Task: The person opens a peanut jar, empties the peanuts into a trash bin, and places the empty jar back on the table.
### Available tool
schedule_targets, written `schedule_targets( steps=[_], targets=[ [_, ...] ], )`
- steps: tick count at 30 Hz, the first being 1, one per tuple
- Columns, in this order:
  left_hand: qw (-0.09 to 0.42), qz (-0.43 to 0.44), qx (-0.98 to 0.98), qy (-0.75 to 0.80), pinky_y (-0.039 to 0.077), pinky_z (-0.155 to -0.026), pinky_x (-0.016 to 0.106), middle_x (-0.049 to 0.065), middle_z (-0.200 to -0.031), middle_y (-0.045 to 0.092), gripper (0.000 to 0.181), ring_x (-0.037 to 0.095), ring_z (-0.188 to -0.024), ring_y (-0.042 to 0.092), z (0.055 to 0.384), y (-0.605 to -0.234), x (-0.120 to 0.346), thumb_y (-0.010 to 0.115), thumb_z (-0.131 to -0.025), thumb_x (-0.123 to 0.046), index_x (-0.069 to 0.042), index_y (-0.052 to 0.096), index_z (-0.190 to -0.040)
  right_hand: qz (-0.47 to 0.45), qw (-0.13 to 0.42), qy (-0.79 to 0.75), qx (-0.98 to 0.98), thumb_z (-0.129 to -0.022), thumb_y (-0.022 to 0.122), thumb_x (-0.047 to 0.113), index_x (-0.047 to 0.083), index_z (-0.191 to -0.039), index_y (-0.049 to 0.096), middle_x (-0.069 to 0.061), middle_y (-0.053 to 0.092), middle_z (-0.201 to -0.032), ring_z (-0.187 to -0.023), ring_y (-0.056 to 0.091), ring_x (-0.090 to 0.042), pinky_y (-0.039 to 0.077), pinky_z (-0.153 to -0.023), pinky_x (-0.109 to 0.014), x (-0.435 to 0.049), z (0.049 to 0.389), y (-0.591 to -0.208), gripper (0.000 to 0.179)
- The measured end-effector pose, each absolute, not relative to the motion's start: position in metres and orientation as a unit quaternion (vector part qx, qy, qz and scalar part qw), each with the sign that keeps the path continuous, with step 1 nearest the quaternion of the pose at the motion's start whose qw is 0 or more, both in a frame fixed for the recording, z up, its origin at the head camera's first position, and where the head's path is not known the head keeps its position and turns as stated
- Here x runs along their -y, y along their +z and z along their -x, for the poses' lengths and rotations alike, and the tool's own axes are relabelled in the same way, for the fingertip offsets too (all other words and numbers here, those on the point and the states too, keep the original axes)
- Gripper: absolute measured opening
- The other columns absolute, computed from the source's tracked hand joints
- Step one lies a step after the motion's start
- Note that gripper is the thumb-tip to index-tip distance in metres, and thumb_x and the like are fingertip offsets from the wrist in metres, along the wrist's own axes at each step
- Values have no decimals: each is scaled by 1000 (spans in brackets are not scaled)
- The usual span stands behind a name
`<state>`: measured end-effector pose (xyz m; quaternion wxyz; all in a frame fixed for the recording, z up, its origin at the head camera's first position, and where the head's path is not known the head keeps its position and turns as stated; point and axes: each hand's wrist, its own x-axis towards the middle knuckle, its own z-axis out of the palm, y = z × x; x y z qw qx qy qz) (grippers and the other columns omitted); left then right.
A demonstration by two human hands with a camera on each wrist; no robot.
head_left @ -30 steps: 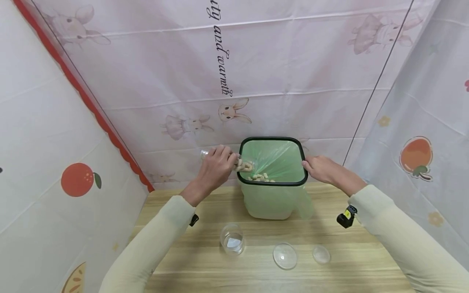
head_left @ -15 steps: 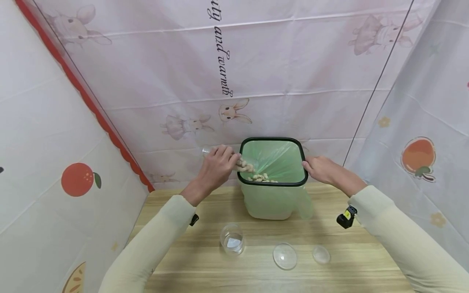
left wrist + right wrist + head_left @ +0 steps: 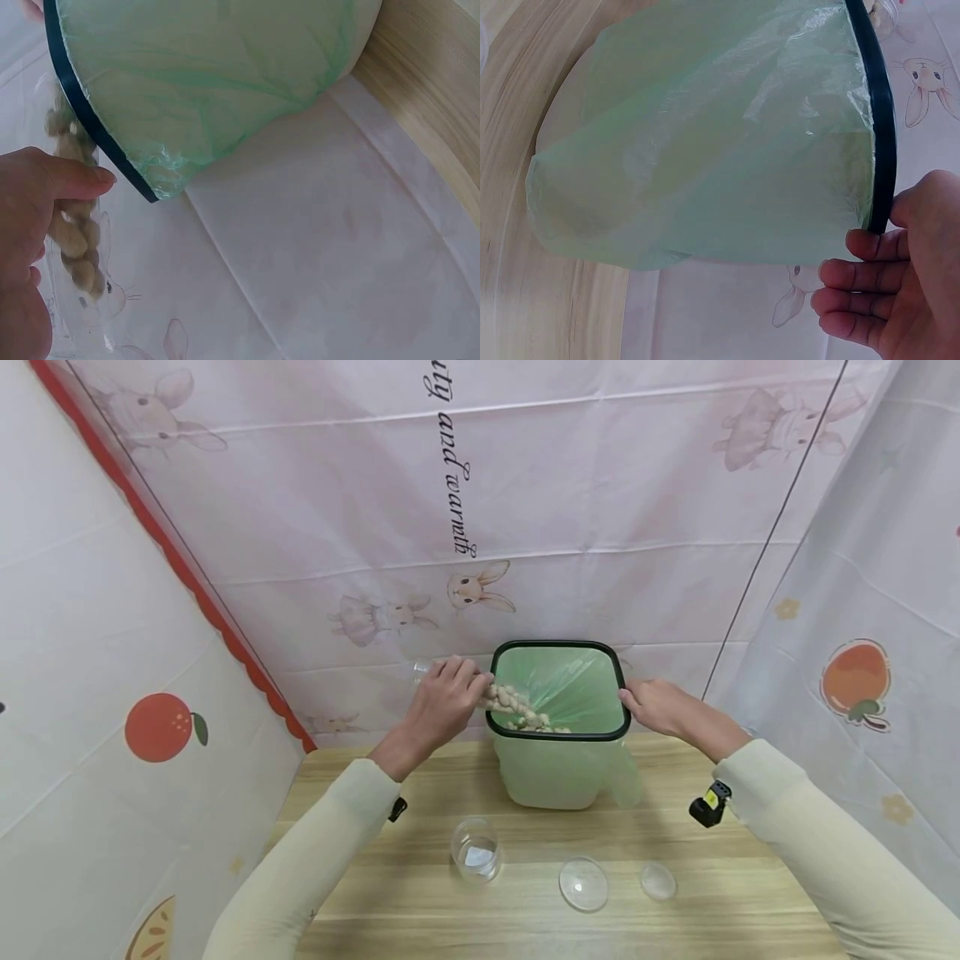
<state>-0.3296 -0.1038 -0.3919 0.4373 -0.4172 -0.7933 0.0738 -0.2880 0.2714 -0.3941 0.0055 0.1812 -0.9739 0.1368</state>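
Observation:
My left hand (image 3: 447, 700) grips a clear plastic jar (image 3: 82, 330), tipped over the left rim of a trash bin (image 3: 555, 772). Peanuts (image 3: 71, 236) in their shells fill part of the jar and spill from its mouth. More peanuts (image 3: 542, 723) lie inside the bin on a green plastic bag, whose outer fold (image 3: 705, 150) covers the bin's walls. With thumb and fingers my right hand (image 3: 656, 706) pinches the black rim (image 3: 881, 127) on the bin's right side.
In front of the bin a second clear jar (image 3: 476, 852) stands on the wooden table (image 3: 405, 910). Two round clear lids, a larger one (image 3: 583, 884) and a smaller one (image 3: 658, 881), lie to its right. A printed cloth wall (image 3: 600, 585) rises close behind the bin.
Peanuts have slid down the tilted jar toward its mouth, and some now drop into the bin. The jar stays tipped at the rim, and both hands keep nearly the same place.

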Motion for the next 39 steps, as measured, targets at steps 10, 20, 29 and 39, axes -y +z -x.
schedule_targets(
  steps=[10, 20, 29, 39],
  targets=[
    [440, 420, 789, 87, 53, -82, 36, 6, -100, 66, 24, 25, -94, 59, 329, -392, 104, 49, -109, -13, -11, 73, -112, -181, 4, 129, 975, -110, 40, 19, -8, -115, 65, -27, 73, -110, -111, 68, -48, 53, -96, -60, -271, 288, -394, 37],
    [429, 419, 794, 101, 52, -89, 37, 7, -104, 66, 23, 26, -97, 58, 328, -389, 103, 52, -109, -16, -13, 73, -117, -179, 2, 132, 975, -111, 40, 19, -7, -113, 66, -26, 73, -108, -110, 69, -47, 54, -95, -59, -272, 289, -395, 37],
    [441, 424, 784, 106, 52, -89, 38, 8, -105, 66, 21, 27, -98, 58, 328, -388, 103, 55, -107, -12, -13, 74, -118, -175, -3, 130, 976, -111, 40, 20, -8, -116, 65, -29, 72, -113, -114, 67, -49, 53, -97, -60, -271, 289, -394, 38],
    [452, 425, 775, 117, 52, -89, 38, 8, -104, 66, 23, 27, -97, 59, 330, -390, 103, 53, -108, -12, -12, 74, -116, -173, 0, 133, 976, -111, 40, 19, -7, -111, 65, -27, 73, -109, -112, 68, -48, 53, -95, -60, -270, 288, -394, 36]
  ],
)
